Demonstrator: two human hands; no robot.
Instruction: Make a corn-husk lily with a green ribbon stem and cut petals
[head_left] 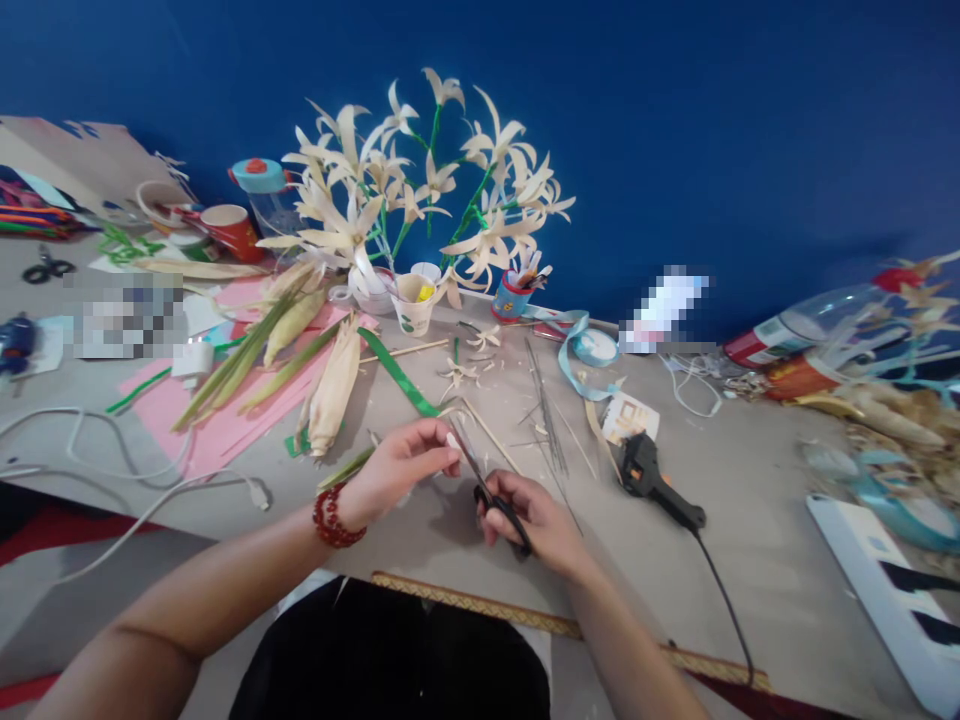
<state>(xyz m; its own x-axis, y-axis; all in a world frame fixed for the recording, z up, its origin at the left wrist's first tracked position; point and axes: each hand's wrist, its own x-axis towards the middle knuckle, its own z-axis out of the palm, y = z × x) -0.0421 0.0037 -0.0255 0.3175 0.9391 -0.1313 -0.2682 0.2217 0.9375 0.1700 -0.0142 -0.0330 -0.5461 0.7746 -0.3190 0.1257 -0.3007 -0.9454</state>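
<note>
Pinching a pale strip (453,440), left hand (401,466) meets black scissors (489,492) clenched in right hand (537,521).

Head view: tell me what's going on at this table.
A person is working at a cluttered table. The left hand pinches a small pale strip. The right hand holds black-handled scissors, blades at the strip. A glue gun lies just right of the hands, corn lies to the left, and pale handmade flowers stand by the blue wall.
</note>
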